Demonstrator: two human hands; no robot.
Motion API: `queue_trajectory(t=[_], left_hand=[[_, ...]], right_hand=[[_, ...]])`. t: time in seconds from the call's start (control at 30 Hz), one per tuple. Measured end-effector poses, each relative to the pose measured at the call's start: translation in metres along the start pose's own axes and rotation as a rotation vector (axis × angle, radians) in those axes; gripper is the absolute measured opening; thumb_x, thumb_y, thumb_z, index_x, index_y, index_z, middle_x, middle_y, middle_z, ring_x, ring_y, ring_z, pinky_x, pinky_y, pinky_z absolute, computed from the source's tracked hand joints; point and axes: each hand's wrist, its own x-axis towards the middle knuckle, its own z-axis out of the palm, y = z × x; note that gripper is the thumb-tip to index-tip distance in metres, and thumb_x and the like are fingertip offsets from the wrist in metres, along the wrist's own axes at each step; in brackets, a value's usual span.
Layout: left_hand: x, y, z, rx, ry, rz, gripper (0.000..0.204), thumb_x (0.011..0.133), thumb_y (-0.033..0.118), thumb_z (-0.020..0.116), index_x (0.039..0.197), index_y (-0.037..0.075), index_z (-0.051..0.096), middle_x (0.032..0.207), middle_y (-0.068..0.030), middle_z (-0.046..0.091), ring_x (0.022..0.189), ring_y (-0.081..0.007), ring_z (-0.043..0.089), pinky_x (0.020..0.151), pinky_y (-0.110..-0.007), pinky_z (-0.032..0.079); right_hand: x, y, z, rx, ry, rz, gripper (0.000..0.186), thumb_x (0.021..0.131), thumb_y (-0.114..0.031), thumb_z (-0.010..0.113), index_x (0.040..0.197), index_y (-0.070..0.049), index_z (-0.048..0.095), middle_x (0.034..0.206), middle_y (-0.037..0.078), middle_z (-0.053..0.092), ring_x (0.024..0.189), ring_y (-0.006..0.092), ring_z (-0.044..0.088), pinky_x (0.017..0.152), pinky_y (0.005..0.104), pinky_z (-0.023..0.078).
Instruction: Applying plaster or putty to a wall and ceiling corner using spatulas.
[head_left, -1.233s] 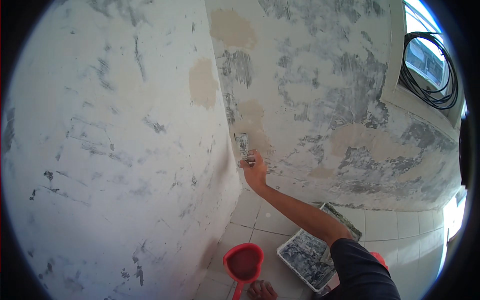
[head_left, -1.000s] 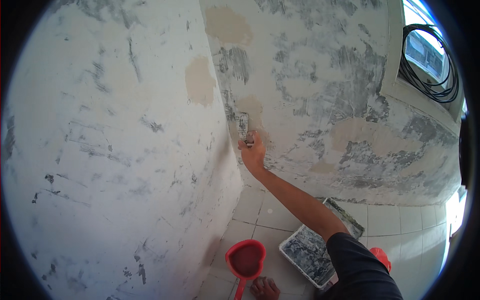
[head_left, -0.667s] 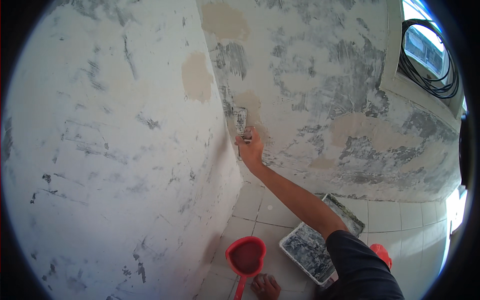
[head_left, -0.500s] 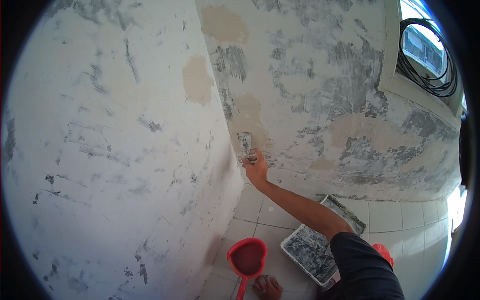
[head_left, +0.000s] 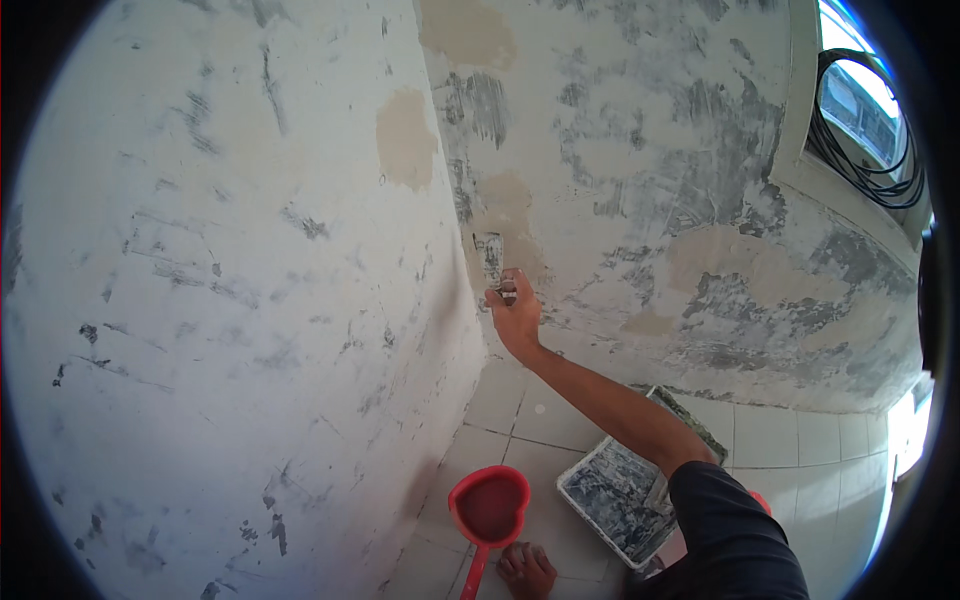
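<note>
My right hand (head_left: 517, 316) is closed round a putty knife (head_left: 489, 255) with a smeared, pale blade. The blade lies against the wall (head_left: 620, 160) just right of the corner, on the lower part of a beige filler patch (head_left: 505, 205). Low in the picture, my left hand (head_left: 527, 572) rests on the tiled floor with its fingers spread, partly cut off by the lower edge. Beside it is a red plastic dipper (head_left: 491, 505), its handle running down past the fingers without a visible grip on it.
A white-rimmed tray (head_left: 605, 500) smeared with grey and white stands on the tiles under my right arm. Another dirty tray or board (head_left: 690, 415) lies behind it. The left wall (head_left: 250, 300) meets the right one at the corner. Coiled black cable (head_left: 835, 150) hangs by the window.
My right hand and the putty knife have moved a little up the wall along the corner. The whole view has shifted slightly. My left hand stays beside the dipper.
</note>
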Motion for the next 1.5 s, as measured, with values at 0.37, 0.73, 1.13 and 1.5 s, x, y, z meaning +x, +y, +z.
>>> queue_trajectory(t=[0.37,0.73,1.13,1.5], left_hand=[[0.001,0.006,-0.006,-0.147,0.023,-0.084,0.023,0.101,0.022,0.050,0.111,0.003,0.060,0.118,-0.0196,0.060,0.111,-0.0402,0.055,0.091,-0.055,0.041],[0.008,0.007,-0.008,-0.152,0.058,-0.072,0.020,0.101,0.020,0.051,0.109,0.004,0.059,0.113,-0.0190,0.062,0.104,-0.0400,0.058,0.087,-0.055,0.042],[-0.046,-0.036,0.046,1.109,-0.207,0.673,0.023,0.102,0.022,0.049,0.114,0.004,0.057,0.118,-0.0195,0.060,0.109,-0.0400,0.055,0.091,-0.056,0.040],[0.003,0.003,-0.008,0.043,0.032,0.030,0.022,0.101,0.020,0.052,0.114,0.003,0.058,0.117,-0.0195,0.060,0.109,-0.0401,0.056,0.090,-0.055,0.041]], right_hand=[[-0.001,-0.002,0.006,0.009,0.060,0.074,0.026,0.085,-0.004,0.072,0.106,-0.004,0.056,0.090,0.014,0.070,0.074,0.0251,0.072,0.067,0.0374,0.054],[-0.026,-0.010,0.012,-0.018,-0.020,-0.105,0.022,0.087,0.003,0.069,0.099,-0.002,0.052,0.085,0.007,0.060,0.076,0.0155,0.067,0.067,0.0290,0.051],[0.010,-0.002,0.019,0.022,0.108,0.012,0.024,0.085,-0.008,0.074,0.103,-0.002,0.058,0.091,0.012,0.070,0.078,0.0233,0.068,0.074,0.0362,0.053],[-0.011,0.006,-0.030,0.361,-0.266,0.122,0.015,0.103,-0.014,0.051,0.107,-0.001,0.058,0.086,0.006,0.063,0.060,0.0096,0.050,0.053,0.0228,0.039]])
